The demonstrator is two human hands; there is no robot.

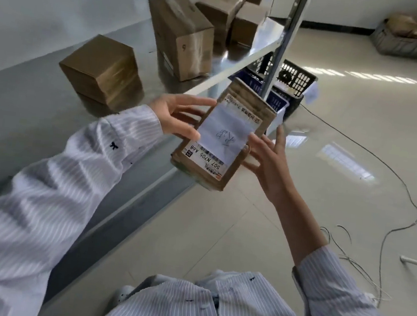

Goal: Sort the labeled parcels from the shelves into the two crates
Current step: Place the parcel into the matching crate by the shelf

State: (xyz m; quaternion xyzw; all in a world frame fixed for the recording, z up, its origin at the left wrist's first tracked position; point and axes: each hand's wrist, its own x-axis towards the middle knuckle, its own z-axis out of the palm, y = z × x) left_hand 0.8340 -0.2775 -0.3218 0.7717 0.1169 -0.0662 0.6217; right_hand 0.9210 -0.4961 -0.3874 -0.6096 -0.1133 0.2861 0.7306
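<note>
A brown cardboard parcel [224, 136] with a white shipping label and a handwritten note hangs in front of me, label side up. My left hand [174, 115] grips its left edge, thumb on the label and fingers spread along the side. My right hand [267, 160] holds the right edge from beneath, fingers mostly straight. Beyond the parcel, on the floor, stand a blue crate [277, 102] and a black crate [294, 79], partly hidden by the parcel and the shelf post.
A metal shelf [38, 100] runs along the left wall and carries several cardboard boxes [102, 71]. Its upright post [284, 41] rises beside the crates. Cables [387, 232] trail across the tiled floor on the right. A grey crate of parcels [403, 40] stands far right.
</note>
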